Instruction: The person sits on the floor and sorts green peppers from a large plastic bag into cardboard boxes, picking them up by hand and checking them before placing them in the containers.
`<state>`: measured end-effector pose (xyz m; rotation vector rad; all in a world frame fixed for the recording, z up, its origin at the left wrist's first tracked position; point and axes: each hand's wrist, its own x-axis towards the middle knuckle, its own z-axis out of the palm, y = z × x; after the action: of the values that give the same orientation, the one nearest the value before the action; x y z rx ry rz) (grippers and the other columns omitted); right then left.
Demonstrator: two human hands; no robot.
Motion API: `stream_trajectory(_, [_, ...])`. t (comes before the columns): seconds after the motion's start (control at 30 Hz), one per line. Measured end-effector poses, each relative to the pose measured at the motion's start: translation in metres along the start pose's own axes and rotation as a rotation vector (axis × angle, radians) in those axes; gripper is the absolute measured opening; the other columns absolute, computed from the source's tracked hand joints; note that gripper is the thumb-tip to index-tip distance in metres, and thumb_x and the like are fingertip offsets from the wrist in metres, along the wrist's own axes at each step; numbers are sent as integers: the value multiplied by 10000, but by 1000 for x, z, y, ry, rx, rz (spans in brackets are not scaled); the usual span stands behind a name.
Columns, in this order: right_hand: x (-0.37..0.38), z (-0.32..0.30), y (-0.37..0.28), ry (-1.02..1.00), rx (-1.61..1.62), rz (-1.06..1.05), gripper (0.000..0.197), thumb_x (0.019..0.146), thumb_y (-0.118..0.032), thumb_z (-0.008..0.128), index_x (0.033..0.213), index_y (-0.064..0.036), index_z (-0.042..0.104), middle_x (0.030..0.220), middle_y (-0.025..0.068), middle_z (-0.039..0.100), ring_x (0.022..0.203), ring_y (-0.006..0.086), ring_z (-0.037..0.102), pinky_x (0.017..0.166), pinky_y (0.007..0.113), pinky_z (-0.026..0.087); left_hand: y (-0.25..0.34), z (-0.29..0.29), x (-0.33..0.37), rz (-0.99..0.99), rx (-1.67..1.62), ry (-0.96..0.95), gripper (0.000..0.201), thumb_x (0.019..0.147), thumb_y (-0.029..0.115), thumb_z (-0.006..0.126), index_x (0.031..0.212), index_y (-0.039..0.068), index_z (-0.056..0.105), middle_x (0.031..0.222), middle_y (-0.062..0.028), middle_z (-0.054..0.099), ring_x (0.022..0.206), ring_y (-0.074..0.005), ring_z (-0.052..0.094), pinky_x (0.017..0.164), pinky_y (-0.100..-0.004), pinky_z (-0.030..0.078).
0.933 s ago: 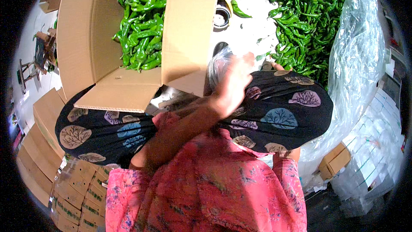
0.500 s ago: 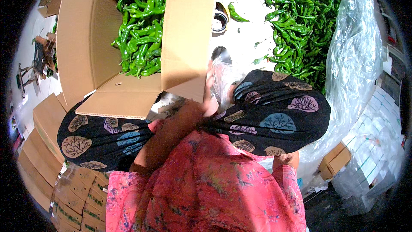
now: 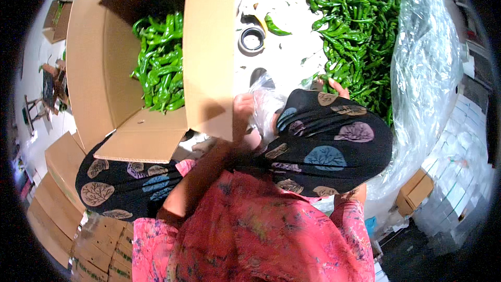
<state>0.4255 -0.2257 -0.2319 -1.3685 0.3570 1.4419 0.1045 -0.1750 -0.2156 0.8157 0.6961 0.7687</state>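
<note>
My left hand [image 3: 243, 106] is at the right edge of an upright carton flap [image 3: 209, 57], next to crumpled clear plastic [image 3: 267, 105]. Its fingers look curled in; whatever they may hold is hidden. Beyond my right knee, the fingers of my right hand [image 3: 338, 88] show apart at the near edge of a big heap of green peppers [image 3: 360, 36]. The rest of that hand is behind the knee. To the left, an open cardboard box [image 3: 86, 68] lies tipped toward me, with green peppers [image 3: 163, 73] piled inside.
A roll of tape [image 3: 251, 39] and one loose pepper [image 3: 276, 25] lie on the white floor between box and heap. Clear plastic sheeting [image 3: 425, 68] borders the heap on the right. Flattened cartons [image 3: 57, 198] are at the lower left, a small box [image 3: 415, 192] at the lower right.
My right hand's fingers have come into view at the heap beyond my knee. My left hand has gone from stretched to curled beside the flap. The whole view has shifted slightly.
</note>
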Motion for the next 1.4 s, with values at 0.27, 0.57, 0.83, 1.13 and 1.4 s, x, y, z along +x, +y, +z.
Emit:
stream_trajectory(0.27, [-39,83,-73,-480,118,-220,381,897,-89,619,1237,60,531,1094,223,650,940,299,674,851,394,563,112,114,3,116,557,-48,344,909,83,571,1241,-6,545,1161,-193,596,1041,-292,608,882,-363,507])
stream_trajectory(0.57, [-172,224,-126,-647,-668,-404,655,828,-101,690,1405,-20,392,1257,112,573,1176,227,558,1030,361,423,204,144,92,204,214,24,819,864,278,713,1483,16,245,1335,-234,450,1151,-260,519,907,-377,503])
stream_trajectory(0.83, [-206,312,-76,-598,-738,-439,376,906,-100,616,1261,-4,540,1100,64,635,1017,149,597,905,286,475,285,66,66,16,-2,-46,496,875,46,616,1333,0,429,1108,-115,609,928,-180,638,819,-322,562])
stream_trajectory(1.13, [-225,387,-14,-819,-906,-374,565,923,-310,644,1375,-19,472,1280,91,565,1161,196,542,964,353,430,390,-48,-12,206,1128,360,615,887,285,640,1419,47,444,1322,-139,566,1168,-220,553,976,-343,450])
stream_trajectory(1.4, [-150,221,-108,-430,-740,-562,449,954,-293,601,1283,5,530,1145,121,657,1003,195,640,854,310,502,359,-92,-33,106,1014,269,504,955,270,580,1374,3,495,1343,-173,558,1237,-260,543,1030,-366,429])
